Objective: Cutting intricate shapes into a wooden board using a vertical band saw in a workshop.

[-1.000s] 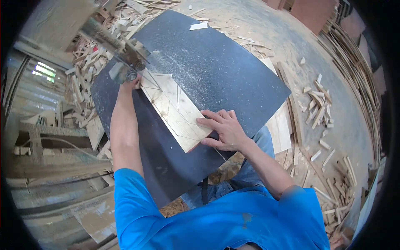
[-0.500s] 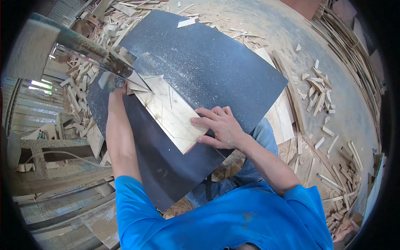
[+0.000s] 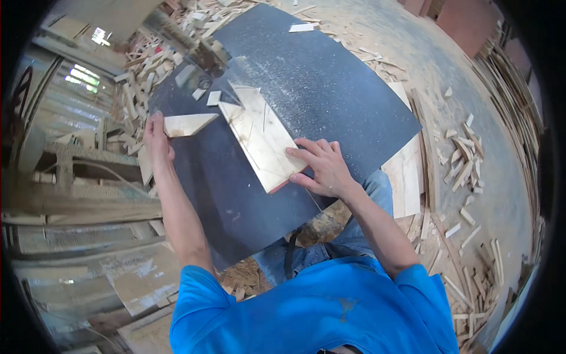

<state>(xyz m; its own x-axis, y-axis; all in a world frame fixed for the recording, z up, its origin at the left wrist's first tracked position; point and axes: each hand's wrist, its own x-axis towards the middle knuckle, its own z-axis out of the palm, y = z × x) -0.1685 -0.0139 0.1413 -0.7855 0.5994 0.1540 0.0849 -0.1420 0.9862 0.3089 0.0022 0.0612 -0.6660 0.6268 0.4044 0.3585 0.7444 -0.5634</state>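
Note:
My left hand (image 3: 157, 138) is out at the left edge of the dark worktable (image 3: 336, 88), closed on the end of a cut wooden piece (image 3: 191, 124) with a slanted tip. A pale wooden board (image 3: 262, 138) with pencil lines and a notched far end lies flat on the table. Across its near right corner my right hand (image 3: 323, 168) grips, fingers on top and thumb at the near end. The board's far end sits by the band saw's blade guide (image 3: 209, 56); the blade itself is hard to make out. Two small offcuts (image 3: 213, 98) lie left of the guide.
Wood scraps (image 3: 141, 79) are heaped past the table's left edge. Another scrap (image 3: 304, 28) rests at its far edge. More offcuts (image 3: 466, 156) and long strips litter the floor at right, with thin boards (image 3: 510, 94) stacked beyond. Sawdust dusts the tabletop.
My left hand has drawn away from the saw to the left, bringing a cut piece with it. Two small offcuts now show beside the guide. My right hand stays on the board. The view has shifted.

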